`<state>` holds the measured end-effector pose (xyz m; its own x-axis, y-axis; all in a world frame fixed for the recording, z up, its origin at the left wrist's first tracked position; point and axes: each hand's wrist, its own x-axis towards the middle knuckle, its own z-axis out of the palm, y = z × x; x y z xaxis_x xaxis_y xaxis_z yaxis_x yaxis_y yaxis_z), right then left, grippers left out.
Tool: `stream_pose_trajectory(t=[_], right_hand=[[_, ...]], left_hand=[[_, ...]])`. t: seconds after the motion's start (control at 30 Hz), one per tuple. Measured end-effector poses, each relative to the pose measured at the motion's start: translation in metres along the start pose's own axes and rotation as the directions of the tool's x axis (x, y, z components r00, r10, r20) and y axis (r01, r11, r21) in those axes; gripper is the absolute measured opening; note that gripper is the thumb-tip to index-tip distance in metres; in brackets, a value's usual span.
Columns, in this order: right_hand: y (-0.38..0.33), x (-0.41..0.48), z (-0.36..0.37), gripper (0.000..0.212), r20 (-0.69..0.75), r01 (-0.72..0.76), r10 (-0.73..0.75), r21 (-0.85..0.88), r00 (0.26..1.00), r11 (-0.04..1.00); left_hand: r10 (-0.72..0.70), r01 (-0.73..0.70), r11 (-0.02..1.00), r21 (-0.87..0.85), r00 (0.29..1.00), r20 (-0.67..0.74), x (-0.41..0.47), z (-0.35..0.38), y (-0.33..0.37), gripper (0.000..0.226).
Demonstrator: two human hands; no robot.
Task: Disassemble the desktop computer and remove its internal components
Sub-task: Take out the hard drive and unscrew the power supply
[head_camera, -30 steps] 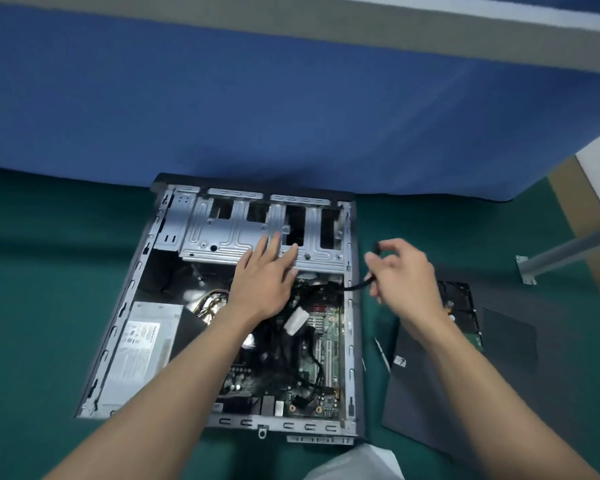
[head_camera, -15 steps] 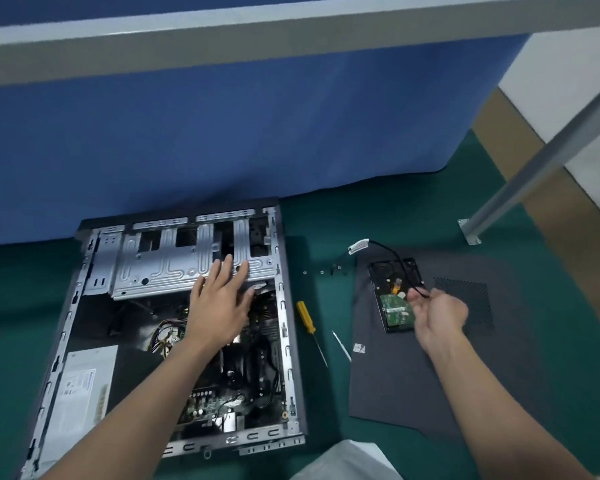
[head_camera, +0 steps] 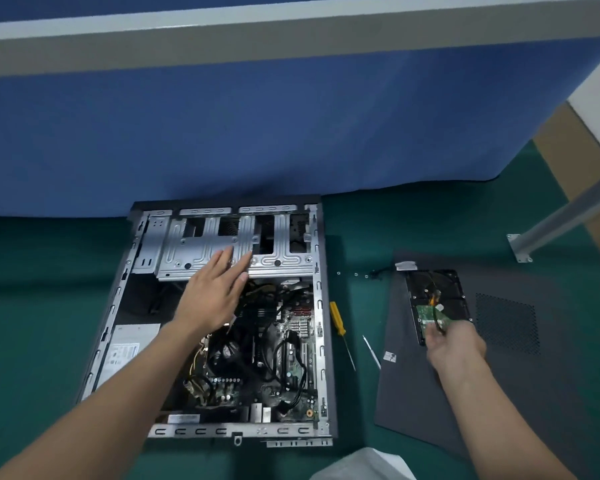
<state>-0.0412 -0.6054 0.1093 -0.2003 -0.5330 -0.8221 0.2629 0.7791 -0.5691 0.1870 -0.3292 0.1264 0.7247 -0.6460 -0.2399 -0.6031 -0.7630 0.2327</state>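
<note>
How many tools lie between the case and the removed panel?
2: a yellow-handled screwdriver just right of the case, and a thin pale tool beside the panel. Others may lie hidden.

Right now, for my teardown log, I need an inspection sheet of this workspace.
Surface: green mat.
Job's things: open grey metal computer case lying flat, green motherboard exposed; black hard drive on dark grey side panel.
Clutter: yellow-handled screwdriver, small loose screws.
Hands: left hand open over silver drive cage; right hand pinches thin black cable.
Cables: black cable bundles across motherboard.
Surroundings: blue fabric partition, grey metal leg.
</note>
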Motion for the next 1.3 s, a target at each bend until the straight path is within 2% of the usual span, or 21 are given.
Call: stream_pose_trajectory(t=[0.13,0.23,0.27,0.33,0.4,0.43,0.53,0.6,0.67,0.7,0.73,0.77,0.83,0.87,0.9,0.97,1.07,1.1,1.17,1.23,1.3], right_hand=[[0.037,-0.057,0.03,0.014,0.214,0.348,-0.289,-0.337,0.933,0.875],[0.066,-0.101,0.043,0.018,0.583,0.677,-0.388,-0.435,0.714,0.593],[0.075,-0.114,0.045,0.02,0.72,0.786,-0.359,-0.426,0.594,0.448],[0.098,-0.133,0.049,0.019,0.925,0.919,-0.131,-0.32,0.355,0.231],[0.124,-0.144,0.05,0.005,0.957,0.973,0.189,-0.228,0.22,0.02],[0.137,-0.147,0.05,0.022,0.933,0.981,0.309,-0.156,0.185,-0.117],[0.169,-0.146,0.044,0.071,0.812,0.916,0.528,-0.021,0.249,-0.4],[0.183,-0.144,0.037,0.058,0.813,0.876,0.528,0.047,0.246,-0.48],[0.191,-0.142,0.034,0.021,0.877,0.897,0.451,0.056,0.166,-0.438],[0.191,-0.139,0.035,0.013,0.915,0.92,0.359,-0.032,0.184,-0.39],[0.19,-0.137,0.038,0.017,0.93,0.937,0.252,-0.189,0.267,-0.293],[0.185,-0.137,0.042,0.022,0.904,0.915,0.153,-0.383,0.399,-0.127],[0.173,-0.137,0.052,0.027,0.75,0.693,0.043,-0.63,0.66,0.351],[0.166,-0.136,0.055,0.029,0.682,0.569,0.045,-0.643,0.73,0.513],[0.16,-0.135,0.057,0.034,0.665,0.538,0.047,-0.642,0.745,0.546],[0.153,-0.134,0.054,0.05,0.738,0.673,0.049,-0.639,0.673,0.374],[0.153,-0.14,0.044,0.087,0.856,0.882,0.235,-0.471,0.461,-0.012],[0.155,-0.143,0.043,0.092,0.845,0.905,0.324,-0.394,0.426,-0.162],[0.16,-0.145,0.046,0.087,0.772,0.879,0.449,-0.292,0.45,-0.377],[0.166,-0.142,0.052,0.085,0.754,0.862,0.465,-0.26,0.463,-0.435],[0.174,-0.139,0.064,0.084,0.815,0.852,0.347,-0.303,0.463,-0.426]], left_hand=[[-0.016,0.017,0.999,0.047,1.0,-0.005,-0.006,-0.006,-0.033,0.054],[0.017,-0.017,1.0,0.027,1.0,-0.015,-0.009,-0.008,-0.048,0.058],[0.035,-0.035,0.999,0.023,0.999,-0.017,-0.01,-0.007,-0.052,0.059],[0.061,-0.061,0.998,0.011,0.998,-0.014,-0.008,-0.006,-0.059,0.059],[0.066,-0.066,0.997,-0.035,0.998,0.002,-0.004,-0.005,-0.067,0.057],[0.068,-0.067,0.996,-0.066,0.998,0.01,-0.003,-0.005,-0.07,0.055],[0.079,-0.076,0.988,-0.131,0.997,0.02,0.001,-0.003,-0.075,0.052],[0.085,-0.081,0.985,-0.15,0.996,0.016,0.002,-0.001,-0.077,0.049],[0.085,-0.082,0.982,-0.17,0.996,0.01,0.003,0.002,-0.079,0.045],[0.084,-0.082,0.98,-0.18,0.996,0.006,0.003,0.003,-0.079,0.044],[0.083,-0.081,0.979,-0.188,0.997,0.003,0.004,0.003,-0.079,0.044],[0.084,-0.082,0.977,-0.196,0.996,0.001,0.004,0.004,-0.079,0.044],[0.089,-0.089,0.974,-0.211,0.996,-0.009,0.004,0.005,-0.079,0.045],[0.09,-0.092,0.972,-0.218,0.996,-0.016,0.004,0.006,-0.078,0.045],[0.09,-0.093,0.97,-0.226,0.996,-0.021,0.004,0.006,-0.078,0.045],[0.087,-0.09,0.968,-0.235,0.996,-0.024,0.004,0.006,-0.078,0.045],[0.086,-0.09,0.967,-0.24,0.996,-0.03,0.004,0.007,-0.077,0.045],[0.085,-0.09,0.966,-0.242,0.996,-0.031,0.004,0.006,-0.077,0.045],[0.084,-0.09,0.965,-0.245,0.996,-0.035,0.004,0.005,-0.077,0.045],[0.082,-0.088,0.966,-0.244,0.996,-0.035,0.003,0.005,-0.076,0.045],[0.082,-0.089,0.966,-0.243,0.996,-0.038,0.003,0.004,-0.075,0.046]])
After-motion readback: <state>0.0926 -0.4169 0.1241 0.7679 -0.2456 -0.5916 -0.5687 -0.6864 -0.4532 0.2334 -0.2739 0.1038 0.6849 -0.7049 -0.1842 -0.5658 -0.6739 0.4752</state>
